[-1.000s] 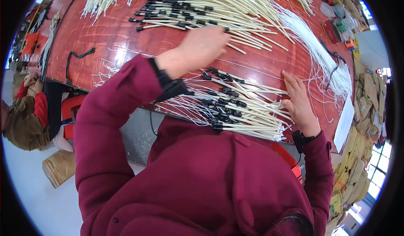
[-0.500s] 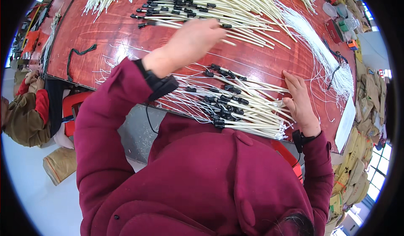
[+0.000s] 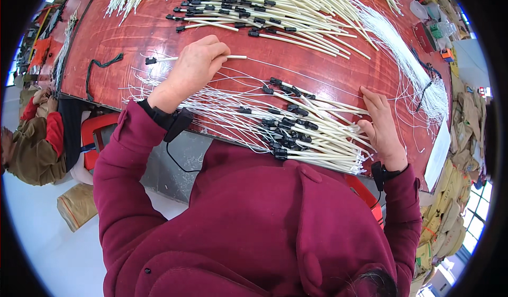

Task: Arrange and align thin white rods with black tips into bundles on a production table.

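Note:
My left hand (image 3: 201, 61) is closed round a thin cream tube (image 3: 236, 57) with a black clip (image 3: 151, 61) at its left end. From the tube's right end a thin white string (image 3: 304, 76) runs across to my right hand (image 3: 382, 125). That hand rests on the table with its fingers stretched and thumb apart, its fingertips at the string. Beside it, close to the near edge, lies a bunch of cream tubes (image 3: 330, 138) with black clips and white strings (image 3: 227, 122) trailing left.
A large pile of clipped cream tubes (image 3: 296, 11) covers the far side of the red table (image 3: 127, 37). A bundle of white strings (image 3: 423, 88) lies at the right, a dark cord (image 3: 100, 63) at the left. Another person (image 3: 39, 143) sits at far left.
My left hand has come back from the edge of the far pile, toward me and to the left, and a clipped tube now shows in it. My right hand stays in place.

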`<action>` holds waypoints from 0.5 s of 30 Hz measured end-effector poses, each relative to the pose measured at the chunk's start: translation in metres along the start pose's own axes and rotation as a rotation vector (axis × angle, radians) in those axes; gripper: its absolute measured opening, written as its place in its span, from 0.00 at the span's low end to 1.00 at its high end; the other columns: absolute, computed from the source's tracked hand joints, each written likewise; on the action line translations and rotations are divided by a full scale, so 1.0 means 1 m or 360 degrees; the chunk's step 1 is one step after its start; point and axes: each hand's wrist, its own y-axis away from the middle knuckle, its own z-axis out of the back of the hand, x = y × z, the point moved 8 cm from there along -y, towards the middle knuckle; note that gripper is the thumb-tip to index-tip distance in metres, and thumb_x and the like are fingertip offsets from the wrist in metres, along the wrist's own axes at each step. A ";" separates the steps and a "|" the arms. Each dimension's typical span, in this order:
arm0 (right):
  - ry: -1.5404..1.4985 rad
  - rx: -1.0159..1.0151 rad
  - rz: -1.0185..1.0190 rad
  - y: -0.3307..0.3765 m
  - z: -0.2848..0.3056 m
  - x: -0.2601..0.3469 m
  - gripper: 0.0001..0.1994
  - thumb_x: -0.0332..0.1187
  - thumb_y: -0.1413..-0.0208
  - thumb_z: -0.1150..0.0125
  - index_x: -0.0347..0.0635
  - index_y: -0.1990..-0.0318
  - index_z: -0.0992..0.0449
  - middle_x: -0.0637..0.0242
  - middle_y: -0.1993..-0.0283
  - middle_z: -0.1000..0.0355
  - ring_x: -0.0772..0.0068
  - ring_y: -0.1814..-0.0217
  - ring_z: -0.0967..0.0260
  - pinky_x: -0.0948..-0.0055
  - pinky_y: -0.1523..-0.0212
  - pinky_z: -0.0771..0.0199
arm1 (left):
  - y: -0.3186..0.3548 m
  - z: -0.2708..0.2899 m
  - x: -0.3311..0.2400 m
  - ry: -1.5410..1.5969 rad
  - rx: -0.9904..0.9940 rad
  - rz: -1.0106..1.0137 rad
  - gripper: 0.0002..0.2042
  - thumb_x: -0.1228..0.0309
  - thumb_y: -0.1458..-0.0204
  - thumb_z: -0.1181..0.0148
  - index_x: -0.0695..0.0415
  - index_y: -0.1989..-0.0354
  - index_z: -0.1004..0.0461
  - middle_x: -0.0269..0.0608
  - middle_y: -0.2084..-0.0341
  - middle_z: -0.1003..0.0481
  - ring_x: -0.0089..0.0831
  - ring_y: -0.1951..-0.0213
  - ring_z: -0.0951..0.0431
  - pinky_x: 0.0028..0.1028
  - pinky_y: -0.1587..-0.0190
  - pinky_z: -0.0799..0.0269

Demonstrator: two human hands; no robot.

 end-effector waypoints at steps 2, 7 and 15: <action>0.0001 0.0006 -0.0001 -0.001 0.000 0.001 0.46 0.67 0.36 0.60 0.21 0.38 0.33 0.47 0.31 0.37 0.45 0.33 0.41 0.56 0.31 0.43 | 0.000 0.001 0.001 -0.0036 -0.0005 -0.0022 0.06 0.74 0.43 0.40 0.61 0.61 0.21 0.46 0.67 0.25 0.49 0.63 0.22 0.41 0.61 0.27; -0.0012 -0.0003 -0.0006 -0.001 0.000 0.001 0.46 0.67 0.37 0.58 0.22 0.38 0.34 0.47 0.31 0.37 0.45 0.33 0.41 0.56 0.30 0.43 | -0.001 -0.001 0.000 -0.0043 0.0021 0.0006 0.05 0.74 0.43 0.40 0.61 0.61 0.21 0.45 0.67 0.25 0.49 0.63 0.22 0.41 0.61 0.27; -0.0003 0.0008 -0.0014 0.000 -0.001 -0.001 0.45 0.66 0.37 0.55 0.22 0.38 0.34 0.48 0.31 0.38 0.46 0.32 0.42 0.58 0.30 0.44 | -0.004 -0.007 0.001 -0.0072 0.0039 -0.0029 0.06 0.76 0.43 0.39 0.62 0.60 0.21 0.46 0.66 0.24 0.47 0.63 0.22 0.37 0.62 0.27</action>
